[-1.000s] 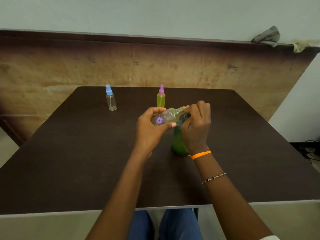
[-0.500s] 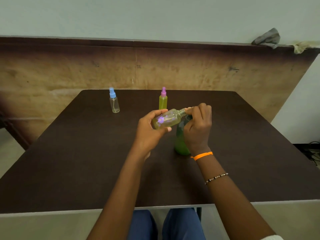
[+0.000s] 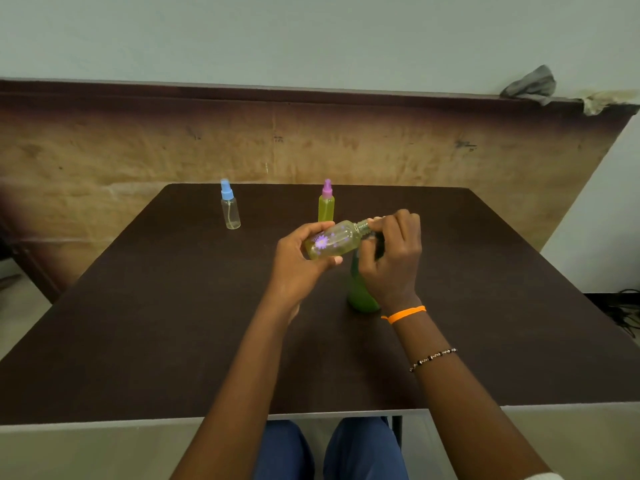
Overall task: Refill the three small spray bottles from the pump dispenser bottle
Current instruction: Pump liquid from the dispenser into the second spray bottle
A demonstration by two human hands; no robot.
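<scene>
mostly hidden: green pump bottle (image 3: pixel 360 292) | behind right hand (image 3: pixel 391 258)

dim even indoor light, soft shadows, slightly soft focus, wide-angle bowing at edges

The bench (image 3: pixel 173 323) is dark brown with a pale grey front edge. At its far side stands a clear spray bottle (image 3: pixel 230 209) with a light blue cap, and beside that, nearer the bench's middle, a yellow-green spray bottle (image 3: pixel 326 206) with a pink-purple cap. Over the middle of the bench, a clear bottle (image 3: pixel 334 240) of yellowish liquid bears purple flower prints. Just behind it stands a green pump bottle (image 3: pixel 360 292). The right wrist carries an orange band (image 3: pixel 405 314) and a dark beaded bracelet (image 3: pixel 433 358). Behind the bench, the wall panel (image 3: pixel 138 147) is mottled tan and brown; above it the wall (image 3: pixel 311 36) is pale grey-green. A grey cloth (image 3: pixel 530 85) lies on the panel's ledge. The trousers (image 3: pixel 363 452) are blue.
</scene>
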